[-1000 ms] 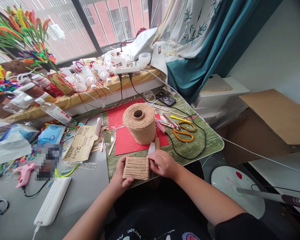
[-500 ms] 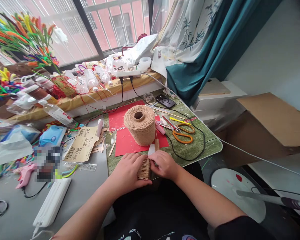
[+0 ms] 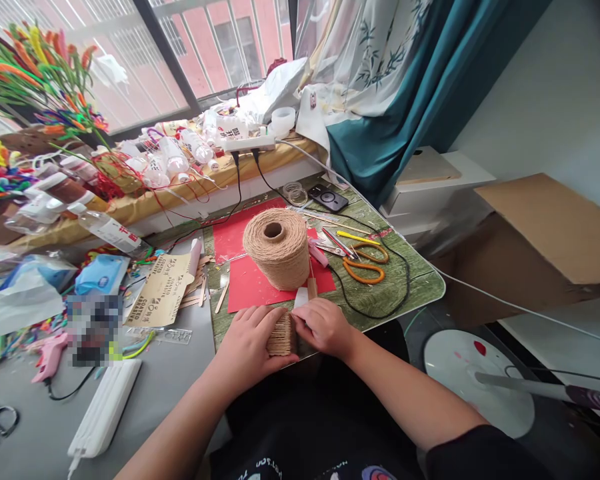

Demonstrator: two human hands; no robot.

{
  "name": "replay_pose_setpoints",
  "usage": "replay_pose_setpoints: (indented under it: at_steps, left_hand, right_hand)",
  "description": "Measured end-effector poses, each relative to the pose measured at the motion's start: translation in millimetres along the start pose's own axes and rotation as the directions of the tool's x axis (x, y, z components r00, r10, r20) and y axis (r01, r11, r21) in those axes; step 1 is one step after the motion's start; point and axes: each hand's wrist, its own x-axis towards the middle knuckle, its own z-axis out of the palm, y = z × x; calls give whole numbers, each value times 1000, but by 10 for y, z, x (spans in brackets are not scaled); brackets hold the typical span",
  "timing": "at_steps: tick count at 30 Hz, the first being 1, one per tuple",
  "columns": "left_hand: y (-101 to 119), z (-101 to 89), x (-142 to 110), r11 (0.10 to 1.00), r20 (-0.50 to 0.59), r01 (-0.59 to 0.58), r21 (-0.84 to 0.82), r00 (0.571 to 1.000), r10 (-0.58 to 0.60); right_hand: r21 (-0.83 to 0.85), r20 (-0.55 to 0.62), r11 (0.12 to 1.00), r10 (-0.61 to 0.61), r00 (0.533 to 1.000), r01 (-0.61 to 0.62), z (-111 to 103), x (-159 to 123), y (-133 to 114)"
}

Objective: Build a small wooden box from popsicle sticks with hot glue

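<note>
My left hand [image 3: 253, 343] lies over a flat piece wrapped in jute twine [image 3: 283, 335], fingers curled round its left side. My right hand [image 3: 321, 325] grips the piece's right edge with bent fingers, at the near edge of the green mat [image 3: 380, 293]. A strand of twine runs up from the piece to a big jute twine spool [image 3: 277, 247] that stands upright on red paper [image 3: 250, 283] just behind my hands.
Orange scissors [image 3: 365, 262], a black cable and small tools lie right of the spool. A phone [image 3: 329, 198] sits at the mat's far end. On the left are a pink glue gun [image 3: 47, 351], a white power strip [image 3: 105, 407], printed card and bottles. A cardboard box stands at the right.
My left hand has moved from under the wrapped piece onto its top, and the piece has turned so that only its right part shows. The view shifted slightly.
</note>
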Motion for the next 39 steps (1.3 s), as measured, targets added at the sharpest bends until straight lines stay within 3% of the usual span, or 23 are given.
replay_pose_setpoints:
  at_steps: [10,23,30,39]
  left_hand:
    - [-15,24,-30,1000,-31,-27,-5,999,27]
    - [-15,57,-74,997,-118,62,50,991,-56]
    - [-112,107,-188,994,-166,89,-67,981,-100]
    - [-281,394,-349,947,-331,31,-320,933,-142]
  right_hand:
    - [-22,36,1000,8,999,-7,-3,24,-24]
    - [-80,86,995,59,995,-52,9,-8,-15]
    - [-70,84,997,18,996,-12,0,1,-22]
    - [-38,42,999,-6,999,7,-39,4,-28]
